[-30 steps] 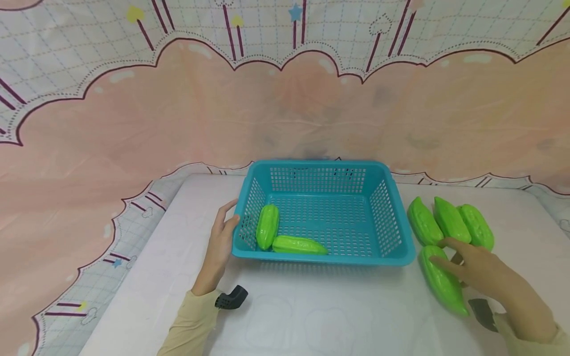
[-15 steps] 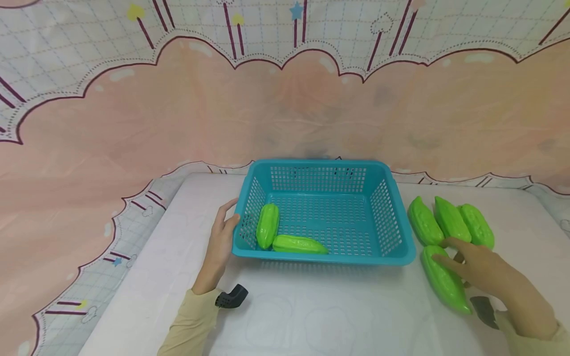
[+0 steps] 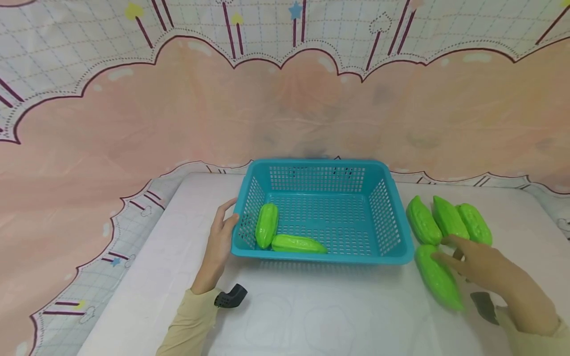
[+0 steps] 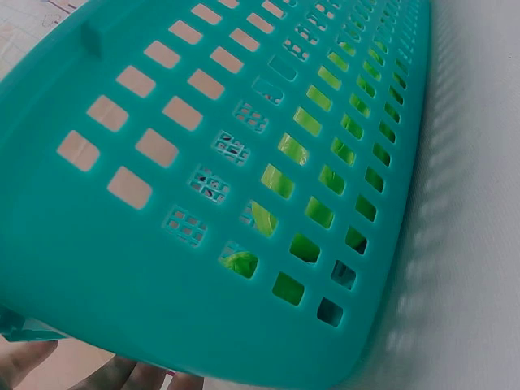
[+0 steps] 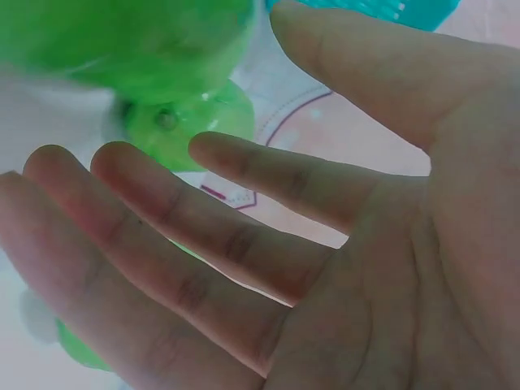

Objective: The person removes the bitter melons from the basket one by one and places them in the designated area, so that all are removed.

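A blue-green perforated plastic basket point(image 3: 322, 258) stands mid-table, with two green bitter melons point(image 3: 267, 225) lying in its near left part. At its left side my left hand point(image 3: 216, 244) holds the rim, thumb on the edge; several fingertips point(image 4: 118, 372) show past the rim in the left wrist view. To the right of the basket, a bitter melon point(image 3: 438, 277) lies slanted beside my right hand point(image 3: 483, 264). That hand's thumb tip overlaps it, and the right wrist view shows the palm bare with fingers point(image 5: 219, 227) spread and relaxed. The same melon point(image 5: 130, 41) fills the upper left there.
Three more bitter melons point(image 3: 450, 217) lie side by side just beyond my right hand. The table point(image 3: 311, 311) has a white cover. A printed cloth point(image 3: 285, 113) hangs behind it and along the left side. Each wrist carries a dark device point(image 3: 230, 296).
The melon by my right hand has shifted slightly left, away from the palm, and the fingers have loosened from it. My left hand and the basket have stayed put.
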`<state>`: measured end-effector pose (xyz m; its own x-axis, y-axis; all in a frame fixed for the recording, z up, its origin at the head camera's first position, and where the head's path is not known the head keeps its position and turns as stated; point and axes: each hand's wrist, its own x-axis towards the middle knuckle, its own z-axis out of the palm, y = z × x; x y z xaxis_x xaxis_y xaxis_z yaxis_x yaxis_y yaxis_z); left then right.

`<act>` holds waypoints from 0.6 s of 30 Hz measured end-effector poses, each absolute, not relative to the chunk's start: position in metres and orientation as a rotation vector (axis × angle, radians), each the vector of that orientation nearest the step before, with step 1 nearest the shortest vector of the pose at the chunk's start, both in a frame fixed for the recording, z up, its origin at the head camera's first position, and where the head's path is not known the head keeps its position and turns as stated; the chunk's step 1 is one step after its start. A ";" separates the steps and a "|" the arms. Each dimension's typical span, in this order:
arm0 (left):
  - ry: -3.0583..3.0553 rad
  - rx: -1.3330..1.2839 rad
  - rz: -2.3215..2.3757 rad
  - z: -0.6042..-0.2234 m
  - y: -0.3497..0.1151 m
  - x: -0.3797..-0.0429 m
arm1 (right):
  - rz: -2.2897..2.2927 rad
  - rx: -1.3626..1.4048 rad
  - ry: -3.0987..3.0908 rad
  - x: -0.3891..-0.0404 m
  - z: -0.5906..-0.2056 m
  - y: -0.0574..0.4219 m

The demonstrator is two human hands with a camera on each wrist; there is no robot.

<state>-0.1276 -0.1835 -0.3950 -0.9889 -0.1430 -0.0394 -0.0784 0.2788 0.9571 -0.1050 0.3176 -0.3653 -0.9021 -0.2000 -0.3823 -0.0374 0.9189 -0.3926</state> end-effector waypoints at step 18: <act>-2.473 0.204 -1.843 -0.392 -0.182 -0.125 | -0.491 -0.315 2.808 -0.112 -0.347 0.305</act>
<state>-0.1253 -0.1823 -0.3919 -0.9900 -0.1358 -0.0383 -0.0755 0.2809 0.9568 -0.1124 0.3053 -0.3466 -0.9393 -0.2571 -0.2273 -0.1648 0.9188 -0.3586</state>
